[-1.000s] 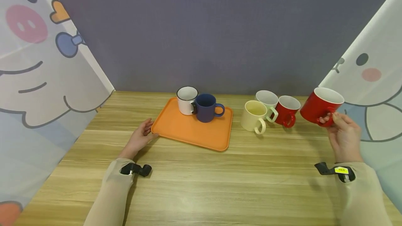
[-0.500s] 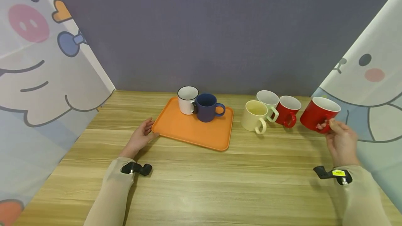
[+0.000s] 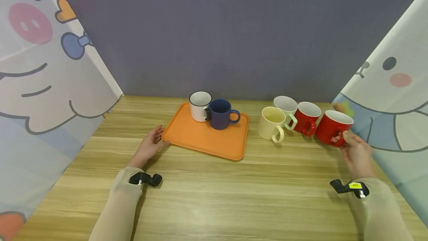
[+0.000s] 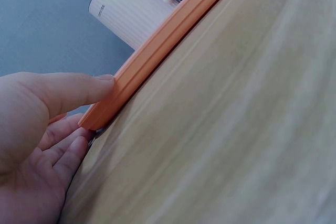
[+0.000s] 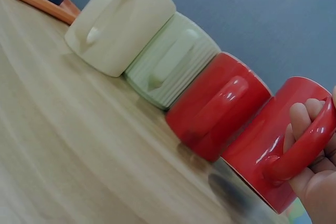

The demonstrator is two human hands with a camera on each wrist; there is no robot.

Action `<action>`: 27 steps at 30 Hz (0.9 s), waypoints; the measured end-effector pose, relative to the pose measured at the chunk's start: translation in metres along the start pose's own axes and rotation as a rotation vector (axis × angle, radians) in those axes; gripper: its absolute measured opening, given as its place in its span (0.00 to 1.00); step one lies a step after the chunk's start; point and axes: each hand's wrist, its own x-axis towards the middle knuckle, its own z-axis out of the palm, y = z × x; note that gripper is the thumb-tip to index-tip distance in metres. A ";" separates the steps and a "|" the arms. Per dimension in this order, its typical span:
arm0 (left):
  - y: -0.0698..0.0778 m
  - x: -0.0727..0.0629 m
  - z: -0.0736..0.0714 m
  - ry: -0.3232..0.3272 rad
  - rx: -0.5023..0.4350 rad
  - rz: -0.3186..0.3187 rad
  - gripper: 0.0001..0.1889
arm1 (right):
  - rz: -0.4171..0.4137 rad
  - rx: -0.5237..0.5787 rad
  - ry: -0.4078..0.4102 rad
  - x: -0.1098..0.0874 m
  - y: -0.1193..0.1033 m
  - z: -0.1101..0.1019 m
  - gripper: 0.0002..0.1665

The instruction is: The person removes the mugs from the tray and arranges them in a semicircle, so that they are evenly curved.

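Wooden table: your right hand fingers curl through the rigid, glossy, breakable red mug handle; left hand fingers lie straight against the tray.

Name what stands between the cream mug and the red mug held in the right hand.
In the head view, a pale green ribbed mug and a second red mug stand between the cream mug and the held red mug.

Small print on white mug base — unreadable; nothing else.
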 end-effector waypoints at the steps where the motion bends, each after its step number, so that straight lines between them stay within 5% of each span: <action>1: 0.001 0.000 0.000 -0.003 0.008 0.000 0.40 | 0.006 -0.012 -0.004 0.000 0.001 -0.001 0.14; 7: -0.016 0.007 0.000 -0.001 0.017 0.003 0.42 | 0.052 -0.078 0.002 -0.004 0.005 -0.005 0.15; 17: -0.012 0.004 0.000 0.005 -0.010 0.008 0.42 | 0.037 -0.114 -0.051 -0.006 0.010 -0.011 0.18; 27: -0.015 0.005 0.000 0.008 0.001 0.010 0.41 | 0.105 -0.089 -0.142 -0.008 0.012 -0.017 0.20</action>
